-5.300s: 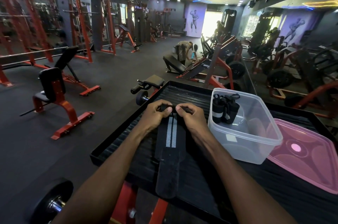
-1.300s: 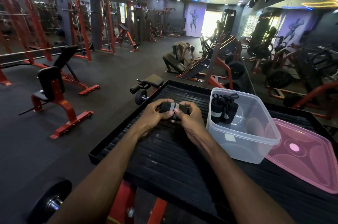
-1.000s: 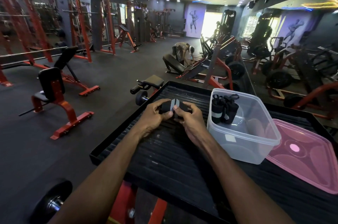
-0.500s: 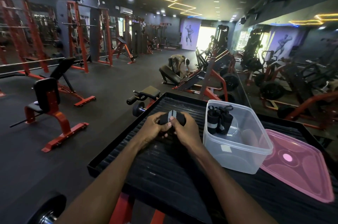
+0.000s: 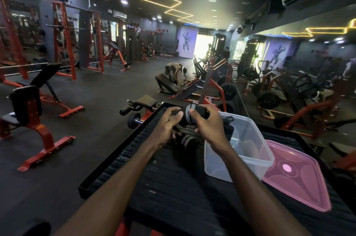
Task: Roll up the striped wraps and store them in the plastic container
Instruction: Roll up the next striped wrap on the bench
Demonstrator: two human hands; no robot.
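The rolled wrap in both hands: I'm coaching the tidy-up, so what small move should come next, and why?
Probably carry the rolled wrap rightward and lower it into the clear plastic container. It looks fully rolled, held off the black tray between the left hand and right hand, and the container stands open right beside them, its pink lid off.

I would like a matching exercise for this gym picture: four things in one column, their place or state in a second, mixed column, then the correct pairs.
Things:
1. rolled striped wrap
2. plastic container
3. pink lid
4. black tray

Places or states:
A. lies flat, right of the container
B. held by the left hand and right hand
C. lies under everything
D. stands open, wraps inside

Pairs: 1-B, 2-D, 3-A, 4-C
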